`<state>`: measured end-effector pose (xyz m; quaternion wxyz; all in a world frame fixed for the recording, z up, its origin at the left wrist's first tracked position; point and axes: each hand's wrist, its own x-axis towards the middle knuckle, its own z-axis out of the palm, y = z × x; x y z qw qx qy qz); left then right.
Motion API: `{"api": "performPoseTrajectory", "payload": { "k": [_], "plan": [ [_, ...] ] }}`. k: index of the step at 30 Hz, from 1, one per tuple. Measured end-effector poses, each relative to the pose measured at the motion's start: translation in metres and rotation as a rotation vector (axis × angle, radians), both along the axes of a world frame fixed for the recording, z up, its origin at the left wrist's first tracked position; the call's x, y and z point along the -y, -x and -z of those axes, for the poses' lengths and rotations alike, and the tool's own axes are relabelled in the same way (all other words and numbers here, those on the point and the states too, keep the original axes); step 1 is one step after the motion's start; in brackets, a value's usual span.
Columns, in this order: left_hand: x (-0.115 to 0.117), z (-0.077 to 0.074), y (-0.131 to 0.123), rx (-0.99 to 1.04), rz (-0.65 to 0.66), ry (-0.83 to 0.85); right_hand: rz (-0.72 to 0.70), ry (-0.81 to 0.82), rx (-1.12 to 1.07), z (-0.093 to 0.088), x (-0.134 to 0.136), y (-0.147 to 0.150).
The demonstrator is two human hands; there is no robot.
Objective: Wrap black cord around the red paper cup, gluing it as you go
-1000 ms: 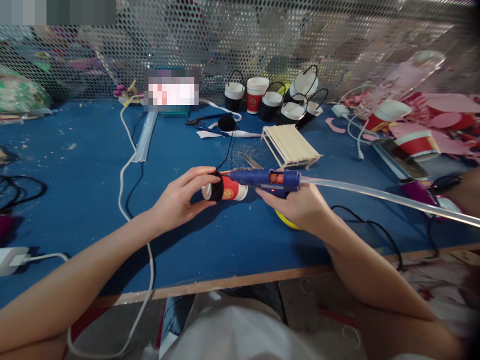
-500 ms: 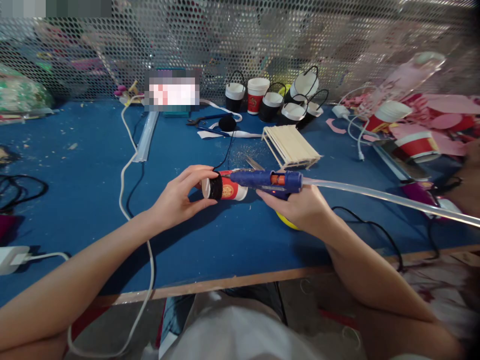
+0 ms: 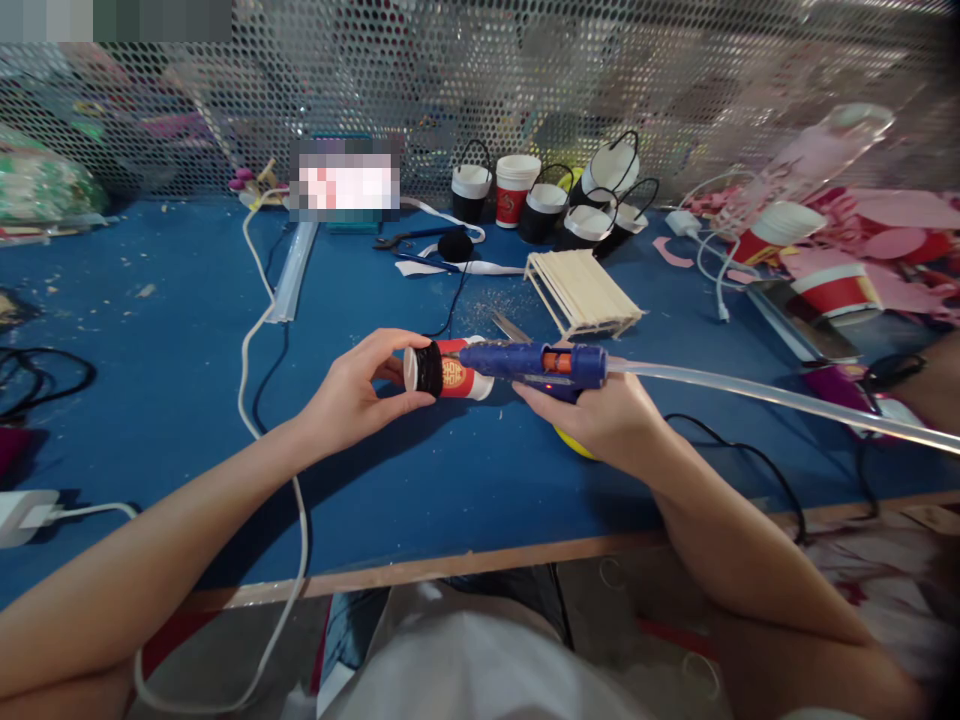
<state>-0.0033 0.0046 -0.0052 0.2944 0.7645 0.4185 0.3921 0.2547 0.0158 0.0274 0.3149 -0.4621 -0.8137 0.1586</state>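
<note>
Between the fingers and thumb of my left hand (image 3: 365, 383) lies a red and white paper cup (image 3: 459, 378) on its side, with black cord (image 3: 428, 369) wound round its base end. From the cup a strand runs back to a black ball of cord (image 3: 455, 247). My right hand (image 3: 611, 415) is closed round the grip of a blue glue gun (image 3: 525, 362). The gun's nozzle points left at the cup beside the black winding; whether it touches cannot be made out. A long clear glue stick (image 3: 750, 393) trails from the gun's rear to the right.
Several cups wrapped in black with cord handles (image 3: 544, 212) stand at the back by the perforated metal screen (image 3: 420, 80). A small wooden stick rack (image 3: 583, 290), scissors (image 3: 510, 327) and pliers (image 3: 409, 239) lie beyond my hands. A white cable (image 3: 246, 380) crosses the left side.
The cup has rolled a little in my left hand, so its gold emblem faces more upward. My left fingers have shifted slightly; the glue gun stays nearly in place.
</note>
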Motion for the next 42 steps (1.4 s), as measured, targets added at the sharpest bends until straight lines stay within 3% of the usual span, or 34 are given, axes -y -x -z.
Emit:
{"api": "performPoseTrajectory", "payload": {
  "k": [15,42],
  "plan": [
    [0.0009,-0.0064,-0.0041,0.057,-0.075,0.175,-0.027,0.039,0.019,-0.0059,0.0034,-0.0013],
    [-0.0026,-0.0011,0.0007,0.089,-0.088,0.264,-0.013,0.081,0.035,-0.0097,0.0071,0.0010]
  ]
}}
